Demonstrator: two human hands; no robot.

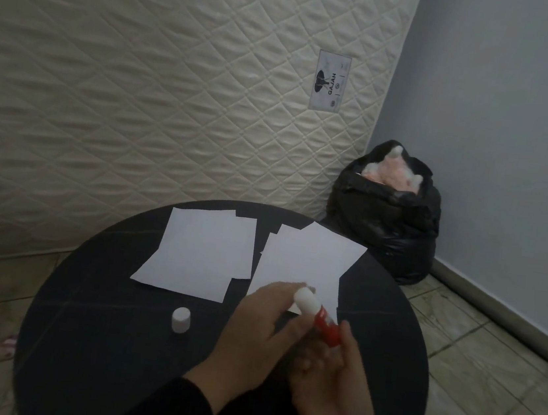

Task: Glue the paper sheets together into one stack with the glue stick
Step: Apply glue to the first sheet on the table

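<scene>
The glue stick (421,330) is being held over the near right part of the round black table (103,352), its red barrel tilting and its white glue end pointing up and away toward the sheets. The right hand (330,383) is curling its fingers round the lower barrel, gripping it from beneath. The left hand (262,323) is reaching in beside the glue stick's white end with fingers bent; whether they are pinching the stick or pressing the paper under it cannot be told. The white cap (180,320) is standing on the table to the left of the glue stick, well apart from it, so the stick is already uncapped.

Beyond the glue stick, the right paper pile (307,263) is lying loosely fanned, with its near edge passing under the left hand. The left paper pile (201,253) is lying just beside it, farther from the glue stick, with corners also misaligned. The sheets are looking unjoined as one stack, so most of the gluing is seemingly still ahead.

Behind the table a quilted cream mattress (142,87) is leaning upright. Right of it, a black bag (391,221) is sitting in the corner against a grey wall (516,133), on a tiled floor (487,371).
</scene>
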